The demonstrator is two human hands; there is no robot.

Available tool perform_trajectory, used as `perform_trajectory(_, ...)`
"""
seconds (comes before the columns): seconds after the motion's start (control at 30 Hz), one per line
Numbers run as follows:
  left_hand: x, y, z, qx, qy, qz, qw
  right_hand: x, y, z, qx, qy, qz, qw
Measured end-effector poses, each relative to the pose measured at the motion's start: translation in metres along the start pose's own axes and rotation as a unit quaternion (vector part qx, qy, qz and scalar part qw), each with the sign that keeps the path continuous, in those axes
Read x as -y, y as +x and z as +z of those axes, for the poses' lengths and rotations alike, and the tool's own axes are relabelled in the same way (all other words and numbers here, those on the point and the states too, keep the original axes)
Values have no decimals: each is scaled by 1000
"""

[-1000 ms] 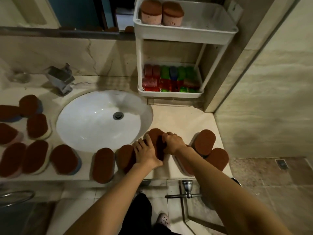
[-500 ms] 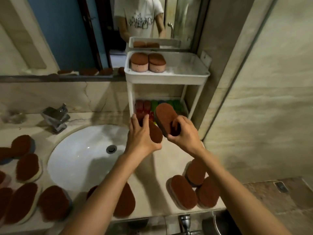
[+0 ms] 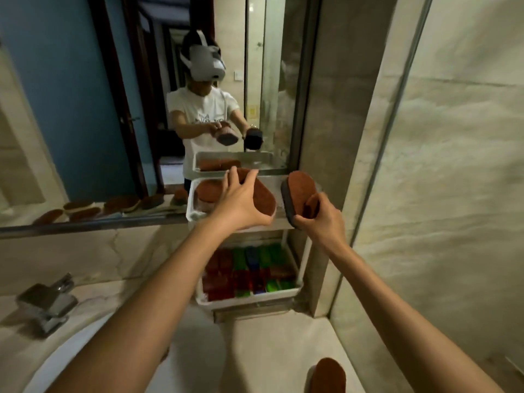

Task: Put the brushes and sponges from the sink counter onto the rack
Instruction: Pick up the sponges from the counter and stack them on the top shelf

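My left hand (image 3: pixel 241 202) grips a brown oval sponge (image 3: pixel 262 198) over the top tray of the white rack (image 3: pixel 192 215). My right hand (image 3: pixel 317 219) holds a second brown sponge with a dark base (image 3: pixel 299 191), tilted up at the tray's right end. One brown sponge (image 3: pixel 208 190) lies in the top tray's left part, partly hidden behind my left hand. The rack's lower shelf (image 3: pixel 249 297) holds several red, green and blue brushes (image 3: pixel 246 272). Another brown sponge (image 3: pixel 327 374) lies on the counter at the bottom right.
The mirror (image 3: pixel 113 109) behind the rack reflects a person and sponges on the counter. A chrome tap (image 3: pixel 46 303) stands at the left, above the white basin (image 3: pixel 181 350). A tiled wall (image 3: pixel 453 194) closes off the right side right next to the rack.
Both hands took a sponge each off the counter by the basin and lifted them up to the rack's top tray. The view tilted upward, and the counter's sponges dropped out of sight.
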State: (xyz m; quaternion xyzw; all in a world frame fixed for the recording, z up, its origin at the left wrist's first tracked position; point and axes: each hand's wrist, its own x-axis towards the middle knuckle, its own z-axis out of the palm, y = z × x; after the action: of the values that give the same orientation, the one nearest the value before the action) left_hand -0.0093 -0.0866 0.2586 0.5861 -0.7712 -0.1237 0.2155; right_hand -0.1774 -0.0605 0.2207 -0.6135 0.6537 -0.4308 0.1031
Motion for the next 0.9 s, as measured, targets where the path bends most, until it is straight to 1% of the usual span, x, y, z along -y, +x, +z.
perform_trajectory(0.17,4,66,-2,55,-5,51,997,9,46,10,17,-8,24,1000)
perform_trajectory(0.37,23,122,10,130,-26,67,989,7,85,29,-28,10,103,994)
perform_trajectory(0.5,31,144,20,161,15,93,982,4,98,42,-20,-3,135,991)
perform_trajectory(0.6,31,155,20,176,12,123,977,1,102,51,-15,1,127,992)
perform_trajectory(0.7,30,162,23,190,16,149,970,-1,102,58,-30,0,132,991)
perform_trajectory(0.8,29,164,26,206,9,155,966,-4,103,57,-38,-17,136,990)
perform_trajectory(0.9,35,164,29,198,-13,155,968,-5,103,58,-22,-34,135,990)
